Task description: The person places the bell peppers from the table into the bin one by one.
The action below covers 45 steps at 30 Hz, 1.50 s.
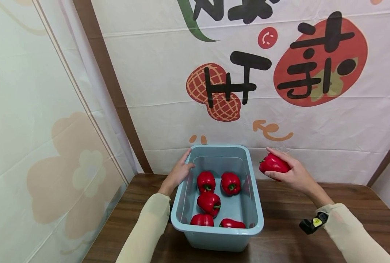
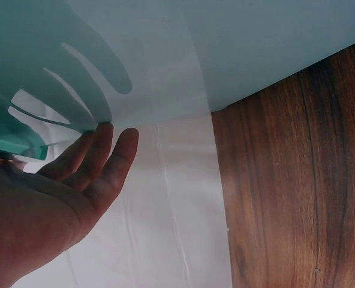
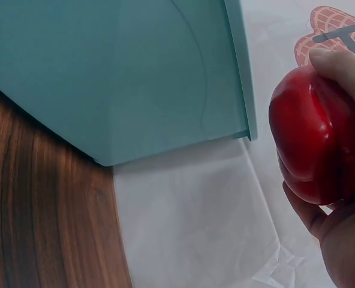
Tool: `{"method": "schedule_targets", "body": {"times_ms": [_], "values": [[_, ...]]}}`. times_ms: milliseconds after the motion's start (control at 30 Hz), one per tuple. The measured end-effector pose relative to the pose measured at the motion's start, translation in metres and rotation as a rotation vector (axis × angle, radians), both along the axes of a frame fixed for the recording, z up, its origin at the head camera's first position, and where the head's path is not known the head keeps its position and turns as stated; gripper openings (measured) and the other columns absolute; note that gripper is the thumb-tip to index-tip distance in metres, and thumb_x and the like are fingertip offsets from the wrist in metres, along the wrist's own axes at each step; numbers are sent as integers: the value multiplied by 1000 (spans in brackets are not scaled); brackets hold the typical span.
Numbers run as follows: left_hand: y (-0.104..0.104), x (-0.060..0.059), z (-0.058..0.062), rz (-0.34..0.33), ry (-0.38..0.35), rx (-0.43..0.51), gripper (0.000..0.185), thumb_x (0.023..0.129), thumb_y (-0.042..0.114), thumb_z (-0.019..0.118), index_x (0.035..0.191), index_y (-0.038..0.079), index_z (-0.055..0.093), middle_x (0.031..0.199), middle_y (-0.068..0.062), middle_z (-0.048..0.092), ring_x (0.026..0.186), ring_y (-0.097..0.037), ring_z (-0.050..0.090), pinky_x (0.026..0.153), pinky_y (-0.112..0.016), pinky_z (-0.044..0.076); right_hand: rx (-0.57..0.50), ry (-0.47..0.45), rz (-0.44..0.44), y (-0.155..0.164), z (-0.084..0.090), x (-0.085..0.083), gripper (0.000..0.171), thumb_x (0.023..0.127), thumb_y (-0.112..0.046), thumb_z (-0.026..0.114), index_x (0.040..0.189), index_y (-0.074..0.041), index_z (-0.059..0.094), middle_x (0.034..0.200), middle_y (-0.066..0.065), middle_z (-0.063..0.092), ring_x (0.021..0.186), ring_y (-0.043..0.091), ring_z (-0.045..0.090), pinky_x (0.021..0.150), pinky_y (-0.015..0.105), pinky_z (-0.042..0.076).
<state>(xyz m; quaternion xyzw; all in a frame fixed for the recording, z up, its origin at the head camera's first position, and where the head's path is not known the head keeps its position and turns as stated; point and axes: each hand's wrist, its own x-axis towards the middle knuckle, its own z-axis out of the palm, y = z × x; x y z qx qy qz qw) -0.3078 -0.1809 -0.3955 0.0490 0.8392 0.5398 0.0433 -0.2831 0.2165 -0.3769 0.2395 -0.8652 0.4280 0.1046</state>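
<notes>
- A printed white cloth backdrop [image 1: 168, 120] hangs behind my dark wooden table [image 1: 287, 219]; it carries large black brush characters I cannot read for certain, one over a lattice-patterned peanut drawing [image 1: 214, 93], one over a red blob, plus an orange curled arrow below them.
- A small yellow tag sits on the black wrist camera [image 1: 313, 222] at my right cuff; its print is too small to read.
- My left hand [image 1: 178, 172] rests on the far left rim of the light blue tub [image 1: 219, 233], fingers straight and relaxed, fingertips [image 2: 105, 135] touching the plastic from outside.
- My right hand [image 1: 293, 173] is raised just right of the tub's far right corner, fingers and thumb curled round a red bell pepper [image 1: 274, 163], which it holds in the air, clear of the rim.
- Five more red peppers [image 1: 209, 202] lie inside the tub, two toward the back, one in the middle, two against the near wall.
- The tub stands near the table's back edge, close to the backdrop; bare wood shows to its right and left, and the floor of the tub shows bare at the far end.
</notes>
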Motion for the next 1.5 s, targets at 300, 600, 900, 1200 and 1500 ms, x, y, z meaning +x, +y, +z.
{"method": "schedule_targets", "body": {"times_ms": [300,600,900,1200,1500], "values": [[0,-1,-1,0,4,2,66,100,23,43,159,35,15,164,-7,21,140,-42,35,101,-73,34,-11,0,11,-3,4,3,84,80,-20,82,153,-26,39,147,15,44,124,38,44,74,27,55],[0,0,-1,-5,-2,4,66,100,24,43,159,36,15,164,-6,21,140,-41,34,100,-73,35,8,33,32,-7,6,3,83,80,-20,82,152,-26,41,147,14,45,123,37,45,74,25,54],[0,0,0,-1,-6,5,66,100,24,43,159,36,16,164,-6,22,140,-41,35,100,-73,35,-10,25,47,-10,8,5,82,80,-19,81,152,-25,42,147,12,45,122,35,45,75,25,54],[-1,-2,-1,-2,-6,5,65,100,23,43,159,36,16,164,-6,21,141,-41,34,101,-72,35,-8,31,52,-12,9,5,81,81,-19,81,151,-27,42,145,12,47,121,35,46,75,25,55],[-1,-2,-1,-7,-7,14,66,100,24,43,159,36,16,164,-6,21,142,-40,33,103,-72,33,-31,50,86,-17,11,7,81,80,-14,82,151,-23,43,141,12,49,121,33,46,75,25,55]]}}
